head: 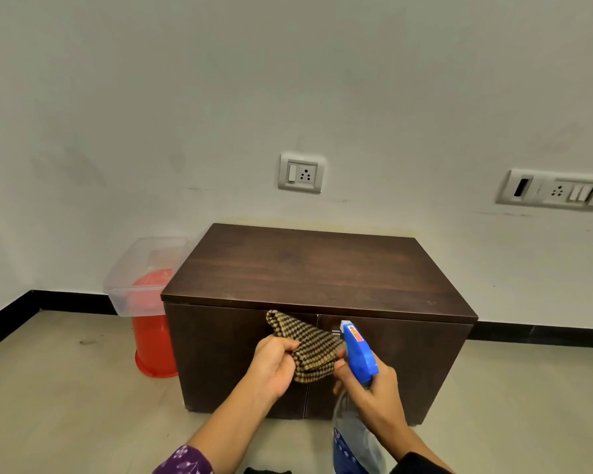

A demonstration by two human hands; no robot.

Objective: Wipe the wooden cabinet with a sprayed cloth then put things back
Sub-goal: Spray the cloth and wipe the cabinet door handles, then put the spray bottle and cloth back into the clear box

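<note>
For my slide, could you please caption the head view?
The left hand holds a cloth, the right hand a spray bottle, before the cabinet.

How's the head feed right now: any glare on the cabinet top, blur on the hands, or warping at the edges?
Head view: soft, even light, no hard shadows; the cabinet top shows only a faint sheen. Head view: left hand, right hand, cloth and spray bottle are sharp. Head view: wide-angle warp tilts the right socket panel.
</note>
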